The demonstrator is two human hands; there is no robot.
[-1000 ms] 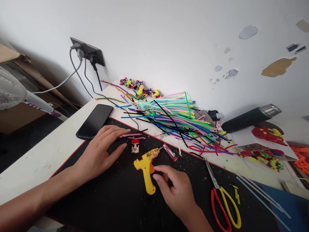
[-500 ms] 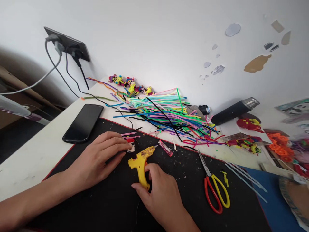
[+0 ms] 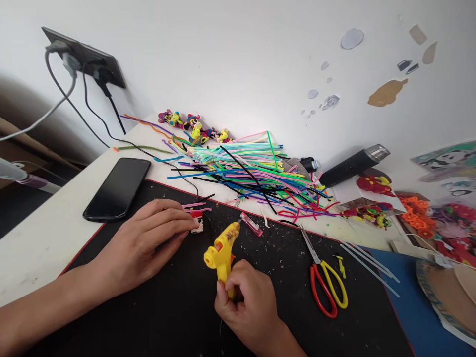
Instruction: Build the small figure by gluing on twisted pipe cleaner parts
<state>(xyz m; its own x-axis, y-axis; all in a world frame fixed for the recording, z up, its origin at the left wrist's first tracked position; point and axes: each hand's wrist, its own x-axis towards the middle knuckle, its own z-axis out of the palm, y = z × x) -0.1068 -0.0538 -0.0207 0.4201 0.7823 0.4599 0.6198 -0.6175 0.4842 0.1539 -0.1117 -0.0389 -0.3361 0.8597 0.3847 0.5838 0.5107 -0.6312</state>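
Note:
The yellow hot glue gun (image 3: 223,253) is gripped by its handle in my right hand (image 3: 251,302), its smudged nozzle end pointing away toward the pile at the back. My left hand (image 3: 154,238) rests on the black mat, fingers pressed together and curled. Its fingertips hold a small red-and-white piece (image 3: 197,222), partly covered by them. Just beyond the nozzle lies a small pink clip-like item (image 3: 251,224). Scissors (image 3: 323,277) with one red and one yellow handle lie slightly spread to the right of my right hand.
A heap of coloured pipe cleaners (image 3: 238,163) spreads along the wall, with small pipe-cleaner figures (image 3: 193,124) behind. A phone (image 3: 118,188) lies at left. A black flask (image 3: 349,166), clear glue sticks (image 3: 372,263) and a round rimmed item (image 3: 439,292) are at right.
My right hand has closed around the glue gun's handle and turned it so its rear end faces me more. My left hand stays at the red-and-white piece. The view has shifted slightly.

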